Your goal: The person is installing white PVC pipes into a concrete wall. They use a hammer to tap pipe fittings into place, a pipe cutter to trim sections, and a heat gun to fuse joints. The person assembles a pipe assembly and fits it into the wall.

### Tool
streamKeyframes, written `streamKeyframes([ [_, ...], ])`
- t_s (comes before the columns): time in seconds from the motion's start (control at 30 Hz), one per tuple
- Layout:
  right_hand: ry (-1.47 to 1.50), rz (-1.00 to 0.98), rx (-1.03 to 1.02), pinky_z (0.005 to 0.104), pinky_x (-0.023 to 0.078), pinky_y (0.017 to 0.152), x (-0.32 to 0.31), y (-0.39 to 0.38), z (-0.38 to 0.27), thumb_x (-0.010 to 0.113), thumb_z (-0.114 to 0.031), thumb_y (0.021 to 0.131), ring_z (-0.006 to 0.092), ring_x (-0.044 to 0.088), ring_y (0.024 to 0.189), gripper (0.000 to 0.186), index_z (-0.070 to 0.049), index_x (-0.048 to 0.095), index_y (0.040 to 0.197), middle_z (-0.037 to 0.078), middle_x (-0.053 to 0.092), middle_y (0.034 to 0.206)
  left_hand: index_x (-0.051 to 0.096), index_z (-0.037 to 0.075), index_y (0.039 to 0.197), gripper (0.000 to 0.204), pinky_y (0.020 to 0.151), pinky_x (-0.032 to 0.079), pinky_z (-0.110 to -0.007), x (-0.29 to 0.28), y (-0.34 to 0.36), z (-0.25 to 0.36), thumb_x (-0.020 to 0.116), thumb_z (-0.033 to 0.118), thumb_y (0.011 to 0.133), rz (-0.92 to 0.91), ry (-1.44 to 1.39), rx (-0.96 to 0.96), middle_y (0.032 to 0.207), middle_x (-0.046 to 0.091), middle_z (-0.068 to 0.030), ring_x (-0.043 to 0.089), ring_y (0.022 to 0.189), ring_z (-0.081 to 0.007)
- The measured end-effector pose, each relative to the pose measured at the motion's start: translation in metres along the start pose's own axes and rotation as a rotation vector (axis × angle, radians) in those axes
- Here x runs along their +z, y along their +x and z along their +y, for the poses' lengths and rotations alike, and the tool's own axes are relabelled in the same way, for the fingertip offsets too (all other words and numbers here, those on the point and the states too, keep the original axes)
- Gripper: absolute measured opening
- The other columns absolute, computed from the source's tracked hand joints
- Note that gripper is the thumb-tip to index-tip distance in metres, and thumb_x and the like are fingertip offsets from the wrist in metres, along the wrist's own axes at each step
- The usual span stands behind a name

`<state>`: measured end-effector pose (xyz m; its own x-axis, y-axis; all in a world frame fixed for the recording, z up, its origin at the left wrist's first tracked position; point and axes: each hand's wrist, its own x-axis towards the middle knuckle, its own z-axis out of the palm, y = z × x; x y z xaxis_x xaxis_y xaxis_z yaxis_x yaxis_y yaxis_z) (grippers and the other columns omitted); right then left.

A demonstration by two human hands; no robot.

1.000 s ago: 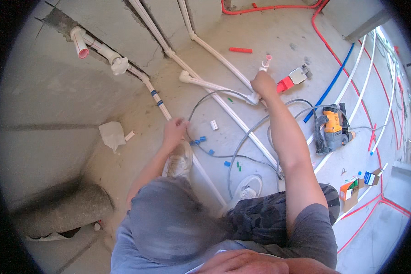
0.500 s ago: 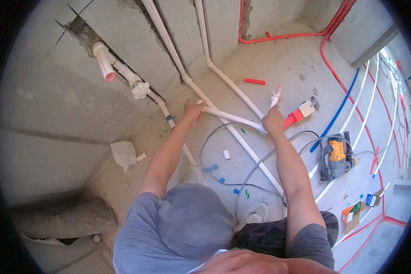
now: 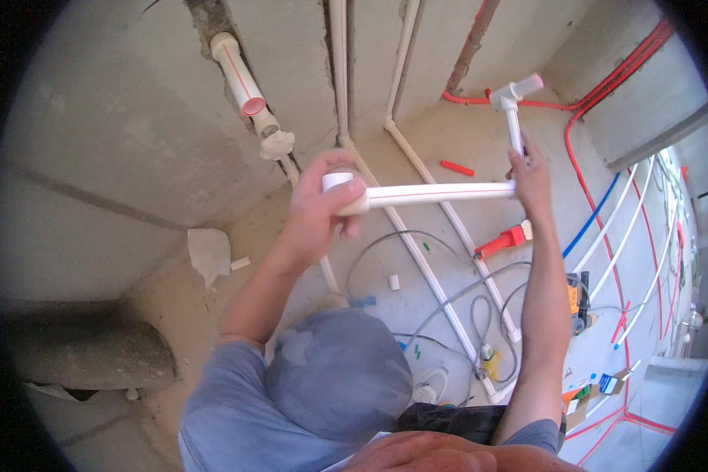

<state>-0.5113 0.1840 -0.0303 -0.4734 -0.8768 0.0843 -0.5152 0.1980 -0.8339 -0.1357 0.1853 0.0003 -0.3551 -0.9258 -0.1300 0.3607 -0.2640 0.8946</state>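
Note:
I hold up a white pipe assembly (image 3: pixel 440 193) whose long pipe has a thin red stripe and runs level between my hands. My left hand (image 3: pixel 311 208) is closed around the white elbow fitting at its left end. My right hand (image 3: pixel 532 179) is wrapped round the other end, hiding the joint there. Above the right hand, a short white pipe (image 3: pixel 514 127) rises to a tee fitting (image 3: pixel 505 96) with a pinkish stub on it. Beneath, two long white pipes (image 3: pixel 414 259) run along the floor from the wall.
A striped pipe (image 3: pixel 237 77) sticks out of the left wall above a white valve knob (image 3: pixel 277 145). On the floor lie a red-handled tool (image 3: pixel 502 241), a red pipe piece (image 3: pixel 457 168), a looping grey cable (image 3: pixel 448 299), a yellow power tool (image 3: pixel 578 303) and small boxes (image 3: pixel 610 384).
Both hands have lifted the pipe assembly off the floor and closer to me. It has turned from slanting to nearly level, and the view has shifted.

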Motion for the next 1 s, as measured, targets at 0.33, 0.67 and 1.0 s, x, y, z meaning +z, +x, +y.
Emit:
streamKeyframes([
  [0.33,0.169,-0.109,-0.158,0.0296,0.049,0.077,0.017,0.073,-0.144,0.068,-0.013,0.093,0.0150,0.062,0.086,0.036,0.003,0.070,0.125,0.008,0.069,0.104,0.043,-0.006,0.142,0.053,0.062,0.056,-0.033,-0.016,-0.018,0.054,0.059,0.022,0.100,-0.097,-0.343,0.370,0.123,0.062,-0.0250,0.069,0.075,-0.0243],
  [0.67,0.262,-0.073,-0.144,0.0323,0.053,0.076,0.027,0.111,-0.164,0.069,-0.013,0.093,0.0200,0.066,0.083,0.039,0.007,0.067,0.125,0.012,0.070,0.104,0.042,-0.007,0.142,0.050,0.083,0.062,-0.037,-0.020,0.000,0.061,0.057,0.020,0.103,-0.126,-0.659,0.272,0.126,0.062,-0.0220,0.072,0.098,-0.0306],
  [1.0,0.402,-0.114,-0.109,0.0313,0.053,0.072,0.040,0.119,-0.158,0.067,-0.013,0.096,0.0196,0.067,0.082,0.037,0.007,0.065,0.127,0.012,0.069,0.106,0.046,-0.006,0.137,0.040,0.084,0.062,-0.037,-0.016,-0.010,0.069,0.054,0.014,0.103,-0.149,-0.655,0.269,0.122,0.065,-0.0207,0.072,0.099,-0.0283],
])
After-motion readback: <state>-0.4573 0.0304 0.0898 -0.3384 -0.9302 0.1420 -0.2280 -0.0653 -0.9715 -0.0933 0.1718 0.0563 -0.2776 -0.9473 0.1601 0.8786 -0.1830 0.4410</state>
